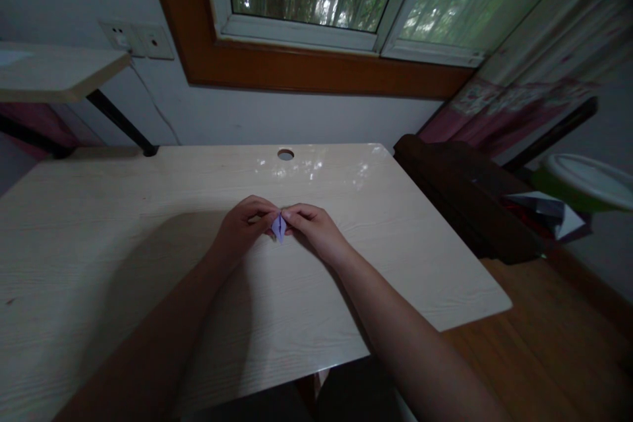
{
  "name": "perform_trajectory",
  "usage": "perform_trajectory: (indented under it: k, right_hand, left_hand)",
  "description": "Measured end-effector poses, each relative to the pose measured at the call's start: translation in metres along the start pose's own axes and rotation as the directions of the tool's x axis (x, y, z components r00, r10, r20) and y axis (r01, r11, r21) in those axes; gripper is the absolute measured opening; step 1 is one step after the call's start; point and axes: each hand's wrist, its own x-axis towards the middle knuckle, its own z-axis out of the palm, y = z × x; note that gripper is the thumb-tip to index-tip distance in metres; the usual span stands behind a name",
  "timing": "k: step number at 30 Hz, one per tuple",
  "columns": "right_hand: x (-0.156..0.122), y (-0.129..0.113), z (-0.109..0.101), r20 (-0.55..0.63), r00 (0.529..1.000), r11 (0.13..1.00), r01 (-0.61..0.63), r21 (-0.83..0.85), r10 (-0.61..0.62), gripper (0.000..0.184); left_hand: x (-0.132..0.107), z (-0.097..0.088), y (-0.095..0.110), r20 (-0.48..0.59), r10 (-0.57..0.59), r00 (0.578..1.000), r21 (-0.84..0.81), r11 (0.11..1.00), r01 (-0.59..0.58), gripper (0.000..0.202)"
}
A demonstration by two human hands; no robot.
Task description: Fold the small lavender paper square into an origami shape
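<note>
A small piece of folded purple paper [279,228] is held just above the desk, near its middle. It has a pointed lower end and a dark slit or crease down its centre. My left hand [247,222] pinches its left side between thumb and fingers. From the other side, my right hand [312,224] pinches the upper right part, thumb on top. Both thumbs nearly meet at the paper's top. The fingers hide its upper and rear parts.
The pale wooden desk [395,244] has a round cable hole [285,154] at the back. A raised shelf [59,72] on black legs stands at the left. Beyond the right edge are a dark brown piece of furniture [445,191] and a green tub with a white lid [593,178].
</note>
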Motion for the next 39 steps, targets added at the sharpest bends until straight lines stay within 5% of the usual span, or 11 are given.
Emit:
perform_trajectory:
  k: [23, 39]
  right_hand:
    - [-0.0018, -0.0047, 0.001, -0.035, 0.999, 1.0, -0.028, -0.002, 0.028, 0.026]
    - [-0.0012, -0.0004, 0.0024, -0.11, 0.993, 0.996, 0.03, -0.084, -0.039, 0.023]
  left_hand:
    - [0.0029, -0.0004, -0.0069, -0.009, 0.018, 1.0, 0.025, 1.0, -0.018, 0.017]
    - [0.002, 0.0023, -0.0042, -0.055, -0.121, 0.991, -0.042, 0.992, 0.119, 0.024]
